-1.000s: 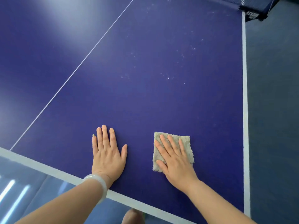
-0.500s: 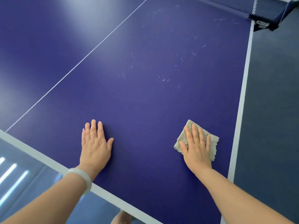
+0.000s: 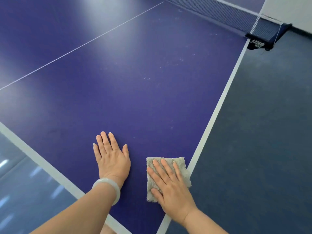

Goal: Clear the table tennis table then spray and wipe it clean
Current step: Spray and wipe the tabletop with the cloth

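Grey cloth point(image 3: 168, 176) lies flat on the blue surface point(image 3: 135, 98) at its near right corner, touching the white edge line; right hand point(image 3: 170, 184) presses it with straight spread fingers. Left hand point(image 3: 112, 159) rests flat and open-palmed on the surface just beside the cloth, pale bangle point(image 3: 108, 188) on its wrist. Faint white specks point(image 3: 146, 78) dot the surface well beyond the cloth, net point(image 3: 236, 19) farther still.

An indoor table tennis hall was indicated by the blue, white-lined playing surface point(image 3: 143, 98), the dark clamped net point(image 3: 236, 19) and grey-blue sports flooring point(image 3: 263, 132).
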Action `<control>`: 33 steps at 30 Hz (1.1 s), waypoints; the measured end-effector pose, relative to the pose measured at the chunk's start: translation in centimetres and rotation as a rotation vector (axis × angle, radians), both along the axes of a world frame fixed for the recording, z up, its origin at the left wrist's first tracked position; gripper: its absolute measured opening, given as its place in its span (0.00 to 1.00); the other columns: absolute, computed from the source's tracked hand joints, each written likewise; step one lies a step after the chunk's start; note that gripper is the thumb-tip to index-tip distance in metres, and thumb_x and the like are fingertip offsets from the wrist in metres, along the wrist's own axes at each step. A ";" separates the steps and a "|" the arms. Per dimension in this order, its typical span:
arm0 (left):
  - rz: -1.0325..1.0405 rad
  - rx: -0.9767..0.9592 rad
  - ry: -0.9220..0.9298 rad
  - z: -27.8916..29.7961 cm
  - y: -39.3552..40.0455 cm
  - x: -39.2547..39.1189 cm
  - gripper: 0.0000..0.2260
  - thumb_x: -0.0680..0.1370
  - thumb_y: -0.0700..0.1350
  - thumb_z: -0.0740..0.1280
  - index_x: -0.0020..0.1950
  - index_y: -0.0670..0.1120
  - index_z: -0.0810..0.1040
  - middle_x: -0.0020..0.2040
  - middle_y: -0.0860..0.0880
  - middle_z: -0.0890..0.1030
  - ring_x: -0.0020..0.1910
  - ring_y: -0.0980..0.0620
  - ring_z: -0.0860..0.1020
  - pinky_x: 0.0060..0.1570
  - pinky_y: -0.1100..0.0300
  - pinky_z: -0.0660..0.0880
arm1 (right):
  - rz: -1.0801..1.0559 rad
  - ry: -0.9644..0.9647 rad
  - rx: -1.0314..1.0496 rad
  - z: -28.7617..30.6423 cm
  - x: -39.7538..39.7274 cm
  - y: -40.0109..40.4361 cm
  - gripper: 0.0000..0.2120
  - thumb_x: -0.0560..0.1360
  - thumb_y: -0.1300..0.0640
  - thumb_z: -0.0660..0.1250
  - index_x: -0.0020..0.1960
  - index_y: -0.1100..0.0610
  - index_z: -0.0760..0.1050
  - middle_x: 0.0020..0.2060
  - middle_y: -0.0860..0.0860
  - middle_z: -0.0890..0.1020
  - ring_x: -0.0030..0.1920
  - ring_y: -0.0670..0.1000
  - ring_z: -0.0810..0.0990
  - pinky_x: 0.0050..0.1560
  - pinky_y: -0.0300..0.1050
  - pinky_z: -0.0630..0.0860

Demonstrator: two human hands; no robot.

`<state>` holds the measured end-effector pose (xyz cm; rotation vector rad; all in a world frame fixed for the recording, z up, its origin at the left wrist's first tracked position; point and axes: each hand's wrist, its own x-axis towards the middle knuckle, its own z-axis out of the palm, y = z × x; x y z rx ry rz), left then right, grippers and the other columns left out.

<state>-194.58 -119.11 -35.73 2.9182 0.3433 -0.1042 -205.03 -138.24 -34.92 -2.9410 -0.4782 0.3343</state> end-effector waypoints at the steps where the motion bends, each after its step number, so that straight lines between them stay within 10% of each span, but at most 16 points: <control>1: 0.004 0.007 0.002 -0.1 -0.1 0.1 0.31 0.82 0.57 0.45 0.80 0.41 0.45 0.80 0.42 0.43 0.79 0.44 0.39 0.76 0.46 0.39 | 0.030 0.000 -0.016 -0.1 0.5 -1.4 0.28 0.82 0.43 0.51 0.80 0.47 0.50 0.79 0.45 0.51 0.79 0.50 0.49 0.73 0.57 0.50; 11: 0.025 0.058 -0.045 -1.2 -0.4 0.2 0.32 0.80 0.58 0.40 0.80 0.42 0.48 0.80 0.43 0.46 0.79 0.46 0.42 0.77 0.48 0.38 | -0.466 -0.041 -0.185 -0.5 11.1 -6.7 0.28 0.81 0.43 0.36 0.79 0.49 0.35 0.79 0.49 0.39 0.78 0.51 0.37 0.77 0.59 0.39; 20: 0.037 0.072 -0.036 -1.0 -0.6 0.2 0.32 0.80 0.58 0.43 0.80 0.42 0.53 0.80 0.43 0.50 0.79 0.46 0.45 0.77 0.48 0.41 | 0.344 -0.027 -0.049 -0.3 6.9 -8.7 0.28 0.82 0.44 0.50 0.80 0.47 0.48 0.79 0.45 0.50 0.79 0.49 0.47 0.75 0.56 0.45; 27: 0.044 0.109 -0.030 -0.9 -0.7 0.2 0.33 0.80 0.59 0.40 0.79 0.41 0.54 0.80 0.42 0.51 0.79 0.45 0.46 0.77 0.48 0.43 | -0.338 -0.008 -0.107 0.1 16.9 -12.7 0.27 0.83 0.46 0.41 0.79 0.49 0.36 0.79 0.48 0.38 0.78 0.49 0.35 0.76 0.56 0.35; 33: 0.044 0.082 -0.038 -0.6 -0.7 0.2 0.33 0.79 0.58 0.41 0.78 0.39 0.58 0.79 0.41 0.55 0.79 0.44 0.50 0.77 0.46 0.46 | 0.527 -0.067 0.036 -0.5 10.2 -9.6 0.27 0.82 0.47 0.53 0.80 0.49 0.52 0.79 0.48 0.53 0.79 0.52 0.53 0.76 0.56 0.45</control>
